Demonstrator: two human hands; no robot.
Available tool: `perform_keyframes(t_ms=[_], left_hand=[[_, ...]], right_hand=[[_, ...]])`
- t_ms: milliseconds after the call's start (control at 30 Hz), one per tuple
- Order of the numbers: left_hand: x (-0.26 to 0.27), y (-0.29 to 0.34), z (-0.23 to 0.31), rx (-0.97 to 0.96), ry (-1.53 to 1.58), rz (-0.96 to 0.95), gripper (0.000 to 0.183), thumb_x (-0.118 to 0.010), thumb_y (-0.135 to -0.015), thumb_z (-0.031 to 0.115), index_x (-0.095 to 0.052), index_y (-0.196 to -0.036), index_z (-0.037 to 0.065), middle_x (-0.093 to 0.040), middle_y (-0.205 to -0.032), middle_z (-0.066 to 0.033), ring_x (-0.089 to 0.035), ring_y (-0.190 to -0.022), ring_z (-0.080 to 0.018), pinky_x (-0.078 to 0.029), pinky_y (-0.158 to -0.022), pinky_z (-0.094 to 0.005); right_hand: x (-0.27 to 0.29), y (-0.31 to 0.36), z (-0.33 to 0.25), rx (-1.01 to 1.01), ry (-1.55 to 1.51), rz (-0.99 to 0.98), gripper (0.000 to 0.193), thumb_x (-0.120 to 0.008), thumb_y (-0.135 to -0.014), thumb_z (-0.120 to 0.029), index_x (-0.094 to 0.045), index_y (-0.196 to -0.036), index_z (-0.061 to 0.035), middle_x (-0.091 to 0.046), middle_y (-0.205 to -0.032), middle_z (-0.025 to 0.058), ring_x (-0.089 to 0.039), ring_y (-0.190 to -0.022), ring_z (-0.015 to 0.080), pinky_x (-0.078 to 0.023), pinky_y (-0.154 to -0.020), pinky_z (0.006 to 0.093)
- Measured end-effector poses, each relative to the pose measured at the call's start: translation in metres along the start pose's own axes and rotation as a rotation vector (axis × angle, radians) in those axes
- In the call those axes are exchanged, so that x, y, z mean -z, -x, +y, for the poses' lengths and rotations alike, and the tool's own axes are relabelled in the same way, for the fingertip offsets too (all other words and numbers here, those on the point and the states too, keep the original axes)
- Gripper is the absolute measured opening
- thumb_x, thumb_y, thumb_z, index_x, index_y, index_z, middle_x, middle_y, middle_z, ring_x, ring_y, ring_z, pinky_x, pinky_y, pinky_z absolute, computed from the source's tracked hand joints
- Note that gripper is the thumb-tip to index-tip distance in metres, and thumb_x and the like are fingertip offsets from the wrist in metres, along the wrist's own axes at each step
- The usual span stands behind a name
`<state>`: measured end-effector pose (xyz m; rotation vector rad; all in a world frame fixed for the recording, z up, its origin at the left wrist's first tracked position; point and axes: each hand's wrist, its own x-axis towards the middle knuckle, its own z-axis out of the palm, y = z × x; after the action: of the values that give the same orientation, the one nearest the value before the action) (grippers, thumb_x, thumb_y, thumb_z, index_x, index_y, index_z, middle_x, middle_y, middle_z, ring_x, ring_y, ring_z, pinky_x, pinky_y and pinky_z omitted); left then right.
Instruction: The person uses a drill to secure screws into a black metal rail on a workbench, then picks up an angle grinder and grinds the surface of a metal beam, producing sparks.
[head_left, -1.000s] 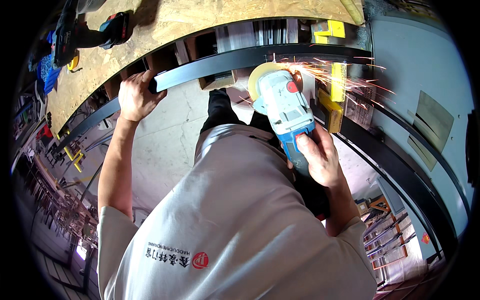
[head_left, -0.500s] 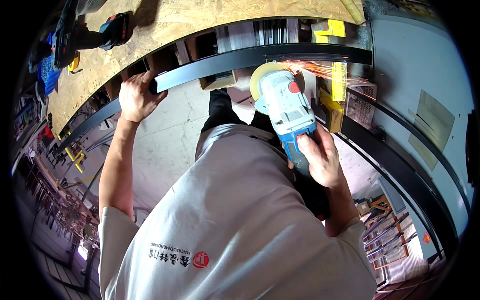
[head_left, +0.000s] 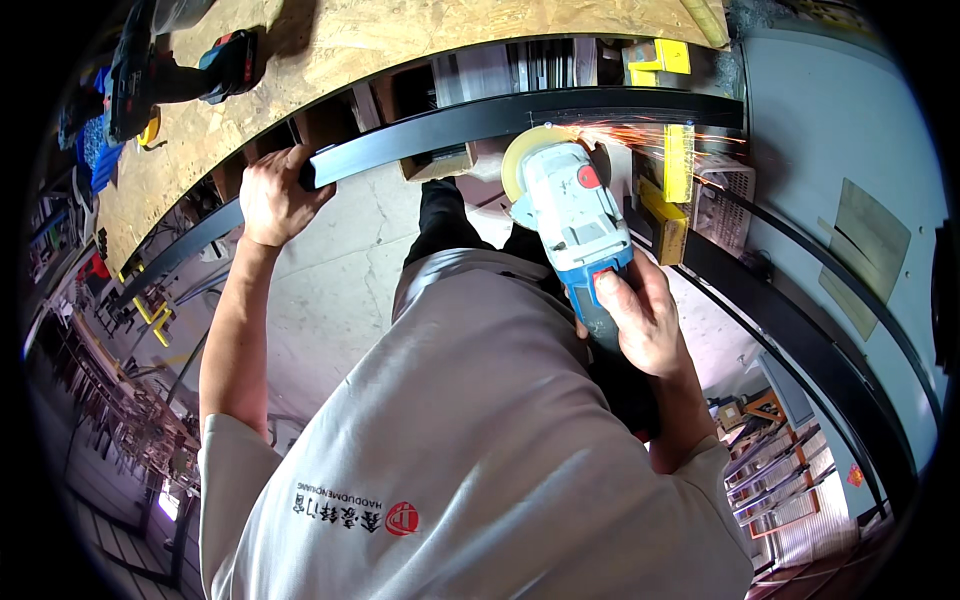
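My right hand point(head_left: 645, 315) is wrapped round a blue and white angle grinder point(head_left: 578, 205), its thumb by the red switch. The grinder's pale yellow disc meets the near edge of a long black metal bar point(head_left: 450, 122), and orange sparks point(head_left: 640, 133) fly off to the right. My left hand point(head_left: 275, 195) is closed over the bar farther left, thumb on its near side. The bar runs across in front of me along the bench edge. Where the disc touches, the contact is partly hidden by the grinder's head.
A chipboard bench point(head_left: 380, 30) lies beyond the bar, with a cordless drill point(head_left: 150, 85) at its left. Yellow supports point(head_left: 678, 165) stand at the bar's right end. More black bars point(head_left: 800, 320) and a grey panel point(head_left: 830, 130) are on the right. Boxes of metal strips point(head_left: 550, 68) sit under the bench.
The grinder and both hands stay almost in place. The spray of sparks has changed shape slightly; my shirt and forearms have shifted a touch.
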<state>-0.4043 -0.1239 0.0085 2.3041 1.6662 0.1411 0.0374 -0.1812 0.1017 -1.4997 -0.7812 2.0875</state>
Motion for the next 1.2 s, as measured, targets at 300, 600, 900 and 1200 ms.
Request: perform_keyframes(t_ms=[300,600,900,1200], left_hand=[[0.001,0.000,0.000,0.011,-0.001,-0.019,0.044,-0.088,-0.063,0.022,-0.066,-0.098,0.007,-0.066,-0.078,-0.0121,-0.067,-0.076,-0.0349,-0.053,-0.066,-0.0427],[0.001,-0.001,0.002,-0.006,-0.016,-0.010,0.044,-0.088,-0.064,0.021,-0.064,-0.098,0.005,-0.062,-0.075,-0.0127,-0.065,-0.072,-0.0349,-0.051,-0.064,-0.0419],[0.003,-0.003,0.006,-0.028,0.000,-0.001,0.045,-0.088,-0.065,0.022,-0.064,-0.099,0.004,-0.061,-0.074,-0.0127,-0.063,-0.069,-0.0352,-0.050,-0.062,-0.0423],[0.002,-0.001,0.005,0.030,-0.018,-0.018,0.043,-0.088,-0.063,0.024,-0.067,-0.097,0.007,-0.066,-0.077,-0.0115,-0.067,-0.076,-0.0345,-0.052,-0.066,-0.0434]], right_hand=[[0.001,0.002,-0.001,-0.018,0.011,0.016,0.042,-0.068,-0.103,-0.035,-0.056,-0.123,-0.0008,-0.067,-0.094,0.0080,-0.064,-0.071,0.0134,-0.054,-0.063,0.0300],[-0.001,0.001,0.001,0.002,-0.013,0.025,0.041,-0.068,-0.103,-0.035,-0.057,-0.122,0.0002,-0.067,-0.094,0.0076,-0.063,-0.072,0.0132,-0.054,-0.063,0.0301],[0.001,0.000,0.000,0.039,0.100,0.012,0.039,-0.067,-0.104,-0.031,-0.057,-0.122,0.0019,-0.069,-0.100,0.0088,-0.063,-0.088,0.0137,-0.052,-0.079,0.0305],[0.000,0.000,-0.001,0.027,0.110,0.026,0.036,-0.066,-0.104,-0.026,-0.057,-0.124,0.0027,-0.070,-0.104,0.0102,-0.064,-0.093,0.0141,-0.051,-0.083,0.0312]])
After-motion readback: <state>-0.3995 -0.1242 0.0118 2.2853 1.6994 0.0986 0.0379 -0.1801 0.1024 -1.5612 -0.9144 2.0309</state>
